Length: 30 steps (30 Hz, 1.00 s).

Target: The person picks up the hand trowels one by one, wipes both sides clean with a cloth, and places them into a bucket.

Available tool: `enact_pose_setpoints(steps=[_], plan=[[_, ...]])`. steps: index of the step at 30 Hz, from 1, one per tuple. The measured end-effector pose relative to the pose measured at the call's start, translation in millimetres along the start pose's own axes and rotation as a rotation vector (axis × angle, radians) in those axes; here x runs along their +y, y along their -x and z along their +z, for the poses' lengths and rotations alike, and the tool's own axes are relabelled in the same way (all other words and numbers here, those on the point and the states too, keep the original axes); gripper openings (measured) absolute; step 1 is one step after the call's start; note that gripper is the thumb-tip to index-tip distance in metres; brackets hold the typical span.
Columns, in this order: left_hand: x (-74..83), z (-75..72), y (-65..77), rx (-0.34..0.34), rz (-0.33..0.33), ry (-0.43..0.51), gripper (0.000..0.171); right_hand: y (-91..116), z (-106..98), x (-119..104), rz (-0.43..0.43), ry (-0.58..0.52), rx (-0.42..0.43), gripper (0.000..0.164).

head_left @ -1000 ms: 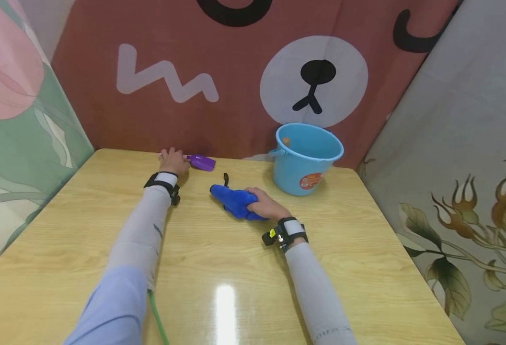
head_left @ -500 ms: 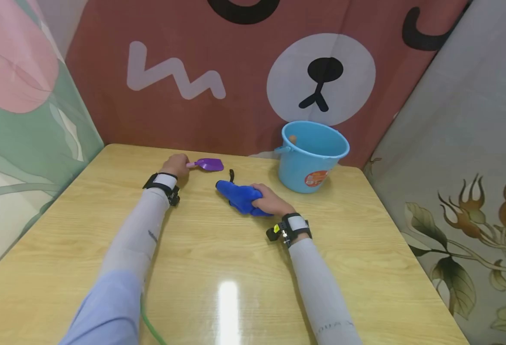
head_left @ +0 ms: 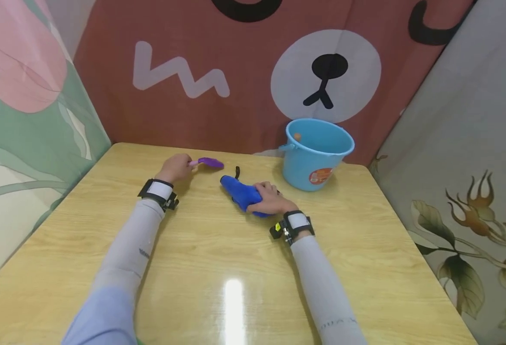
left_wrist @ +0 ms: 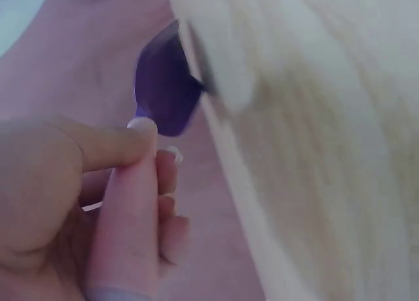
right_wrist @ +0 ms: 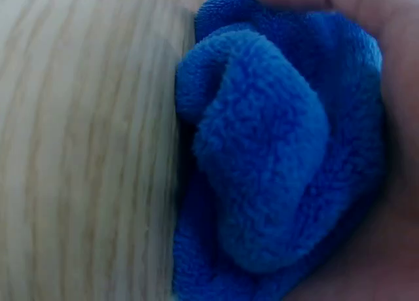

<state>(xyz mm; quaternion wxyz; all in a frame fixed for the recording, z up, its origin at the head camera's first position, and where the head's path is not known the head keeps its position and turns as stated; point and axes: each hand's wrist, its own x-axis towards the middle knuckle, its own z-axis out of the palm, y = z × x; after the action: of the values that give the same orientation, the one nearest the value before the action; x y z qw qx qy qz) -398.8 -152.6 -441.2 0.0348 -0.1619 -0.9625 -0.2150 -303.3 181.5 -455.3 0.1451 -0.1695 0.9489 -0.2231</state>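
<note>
Near the table's back edge, my left hand (head_left: pixel 176 167) grips the pink handle (left_wrist: pixel 124 229) of a small toy shovel. Its purple blade (head_left: pixel 211 162) points right and is tilted in the head view. A bundled blue fleecy cloth (head_left: pixel 243 192) with a black strap lies on the table to the right of the shovel. My right hand (head_left: pixel 271 199) holds the cloth's right end, thumb on the near side and fingers over the top. Close up in the right wrist view, the fuzzy folds (right_wrist: pixel 262 150) rest against the wooden surface, partly hidden by my hand.
A light blue bucket (head_left: pixel 304 167) stands upright behind my right hand, with a small orange-brown thing (head_left: pixel 297 137) showing inside its rim. The wooden table (head_left: pixel 192 268) meets a brown printed curtain (head_left: pixel 244 124) at the back. More printed curtains hang left and right.
My left hand has drawn the shovel slightly nearer and turned its blade more edge-on. The right hand's fingers have shifted farther over the cloth. The head view has moved a little.
</note>
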Motion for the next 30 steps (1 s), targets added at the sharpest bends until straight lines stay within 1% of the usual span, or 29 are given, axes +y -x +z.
enact_pose_setpoints(steps=[3, 6, 9, 11, 13, 15, 19, 22, 24, 26, 30], plan=[[7.0, -5.0, 3.9, 0.074, 0.04, 0.02, 0.037, 1, 2, -6, 0.049, 0.043, 0.016, 0.094], [16.3, -8.6, 7.4, 0.104, 0.08, 0.117, 0.041, 1, 5, -10, 0.088, 0.071, 0.034, 0.094], [25.6, -11.0, 10.6, 0.092, 0.108, 0.23, 0.04, 2, 6, -13, 0.085, 0.069, 0.046, 0.084], [32.0, -12.3, 13.8, 0.079, 0.092, 0.277, 0.034, 1, 7, -13, 0.068, 0.073, 0.039, 0.076], [39.0, -14.3, 16.9, 0.06, 0.07, 0.309, 0.029, 0, 8, -13, 0.046, 0.074, 0.035, 0.069], [46.5, -15.9, 18.8, 0.045, 0.059, 0.322, 0.033, -1, 8, -11, 0.027, 0.073, 0.033, 0.065], [61.1, -17.8, 18.4, 0.036, 0.062, 0.341, 0.033, -3, 8, -9, -0.007, 0.045, 0.032, 0.061], [69.9, -18.3, 16.2, 0.043, 0.072, 0.347, 0.03, -5, 9, -7, -0.047, 0.018, 0.054, 0.058], [74.8, -18.9, 15.9, 0.038, 0.079, 0.344, 0.029, -6, 9, -5, -0.094, -0.007, 0.083, 0.055], [78.0, -19.1, 15.5, 0.03, 0.087, 0.339, 0.03, -9, 9, -2, -0.166, -0.049, 0.124, 0.049], [79.1, -18.9, 16.5, 0.043, 0.1, 0.328, 0.034, -14, 9, 8, -0.315, -0.203, 0.179, 0.041]])
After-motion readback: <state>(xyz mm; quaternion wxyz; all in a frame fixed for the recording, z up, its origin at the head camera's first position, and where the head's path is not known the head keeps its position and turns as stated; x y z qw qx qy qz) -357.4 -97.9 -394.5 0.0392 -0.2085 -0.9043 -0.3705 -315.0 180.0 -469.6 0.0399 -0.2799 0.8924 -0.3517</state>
